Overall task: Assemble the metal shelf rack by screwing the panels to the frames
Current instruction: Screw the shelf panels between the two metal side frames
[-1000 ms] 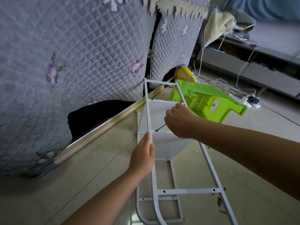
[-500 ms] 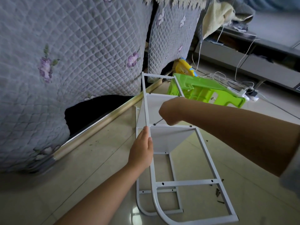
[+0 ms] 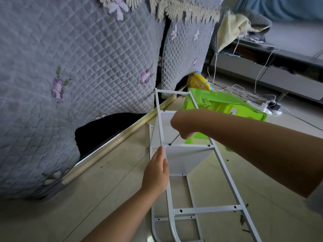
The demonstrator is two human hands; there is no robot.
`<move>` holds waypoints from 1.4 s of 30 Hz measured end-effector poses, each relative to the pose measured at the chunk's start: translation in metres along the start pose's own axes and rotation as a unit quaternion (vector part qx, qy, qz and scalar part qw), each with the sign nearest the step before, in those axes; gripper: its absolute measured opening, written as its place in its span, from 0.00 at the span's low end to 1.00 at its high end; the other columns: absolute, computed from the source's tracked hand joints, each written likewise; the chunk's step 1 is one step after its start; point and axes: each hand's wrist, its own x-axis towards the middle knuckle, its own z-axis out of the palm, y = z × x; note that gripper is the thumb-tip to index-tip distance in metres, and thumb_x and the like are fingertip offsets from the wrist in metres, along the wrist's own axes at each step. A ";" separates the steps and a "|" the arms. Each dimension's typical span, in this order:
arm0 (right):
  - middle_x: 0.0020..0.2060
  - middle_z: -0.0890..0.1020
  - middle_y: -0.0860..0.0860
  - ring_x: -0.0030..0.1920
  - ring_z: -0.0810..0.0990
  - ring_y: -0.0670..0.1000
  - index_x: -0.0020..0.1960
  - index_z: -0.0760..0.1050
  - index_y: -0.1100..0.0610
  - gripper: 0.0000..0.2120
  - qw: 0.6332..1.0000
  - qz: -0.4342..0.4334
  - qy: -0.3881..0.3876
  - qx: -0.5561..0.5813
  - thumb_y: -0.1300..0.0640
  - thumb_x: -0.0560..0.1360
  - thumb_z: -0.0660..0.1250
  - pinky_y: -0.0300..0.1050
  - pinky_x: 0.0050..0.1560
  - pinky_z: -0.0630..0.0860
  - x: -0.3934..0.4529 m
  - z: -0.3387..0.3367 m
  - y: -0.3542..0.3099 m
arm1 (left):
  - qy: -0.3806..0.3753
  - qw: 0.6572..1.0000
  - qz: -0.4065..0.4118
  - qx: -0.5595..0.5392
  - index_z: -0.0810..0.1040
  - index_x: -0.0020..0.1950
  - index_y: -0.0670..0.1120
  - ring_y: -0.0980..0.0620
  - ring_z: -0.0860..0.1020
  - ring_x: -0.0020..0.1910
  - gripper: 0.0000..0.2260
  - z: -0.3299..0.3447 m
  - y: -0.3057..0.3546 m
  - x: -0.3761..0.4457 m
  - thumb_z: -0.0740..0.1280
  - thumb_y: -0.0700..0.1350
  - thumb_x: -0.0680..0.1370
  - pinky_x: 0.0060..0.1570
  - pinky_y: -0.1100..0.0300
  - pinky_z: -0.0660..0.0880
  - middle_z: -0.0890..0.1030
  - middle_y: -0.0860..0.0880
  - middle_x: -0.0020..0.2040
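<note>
Right hand [image 3: 183,125] clenched around a thin screwdriver [image 3: 174,139] tipped onto a screw [image 3: 169,144] in the white frame's [image 3: 225,171] crossbar above the white panel [image 3: 181,158], left hand [image 3: 156,172] gripping the frame's near rail, on the tiled floor [image 3: 108,186] beside a quilted sofa [image 3: 78,67] and green stool [image 3: 225,105].

open floor [image 3: 108,198] left of frame [image 3: 225,173] | sofa [image 3: 70,67] further left | green stool [image 3: 223,103] beyond
</note>
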 end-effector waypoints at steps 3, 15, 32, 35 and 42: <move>0.31 0.63 0.50 0.31 0.66 0.49 0.42 0.72 0.63 0.06 0.998 -0.013 0.043 -0.037 0.66 0.75 0.57 0.38 0.27 0.60 -0.005 0.007 0.004 | -0.003 1.000 0.004 0.008 0.52 0.77 0.45 0.55 0.57 0.74 0.21 -0.002 0.000 0.001 0.49 0.43 0.83 0.63 0.74 0.51 0.56 0.51 0.76; 0.30 0.66 0.50 0.33 0.68 0.51 0.31 0.61 0.58 0.16 0.995 0.038 0.012 0.096 0.64 0.77 0.58 0.40 0.31 0.64 0.003 0.012 -0.004 | -0.035 0.996 -0.002 0.083 0.51 0.77 0.43 0.53 0.55 0.75 0.21 -0.007 0.006 0.002 0.49 0.42 0.83 0.69 0.66 0.53 0.55 0.48 0.77; 0.57 0.77 0.62 0.58 0.74 0.60 0.59 0.75 0.65 0.15 0.881 0.209 0.137 0.402 0.59 0.80 0.54 0.47 0.53 0.68 -0.060 0.177 0.088 | -0.072 0.934 0.196 0.289 0.73 0.66 0.38 0.41 0.68 0.68 0.27 0.017 0.076 0.045 0.51 0.46 0.71 0.65 0.51 0.65 0.69 0.39 0.69; 0.55 0.77 0.64 0.56 0.75 0.61 0.57 0.73 0.66 0.14 0.844 0.268 0.137 0.444 0.59 0.80 0.53 0.49 0.52 0.70 -0.057 0.237 0.094 | -0.126 0.913 0.251 0.295 0.78 0.58 0.37 0.40 0.74 0.61 0.25 0.055 0.096 0.059 0.52 0.48 0.71 0.59 0.50 0.71 0.76 0.38 0.62; 0.55 0.79 0.59 0.55 0.76 0.57 0.51 0.76 0.59 0.09 0.837 0.229 -0.002 0.497 0.60 0.78 0.57 0.40 0.45 0.66 -0.055 0.354 0.051 | -0.142 0.850 0.365 0.351 0.82 0.35 0.39 0.42 0.82 0.38 0.18 0.113 0.106 0.080 0.53 0.45 0.67 0.40 0.51 0.78 0.82 0.40 0.38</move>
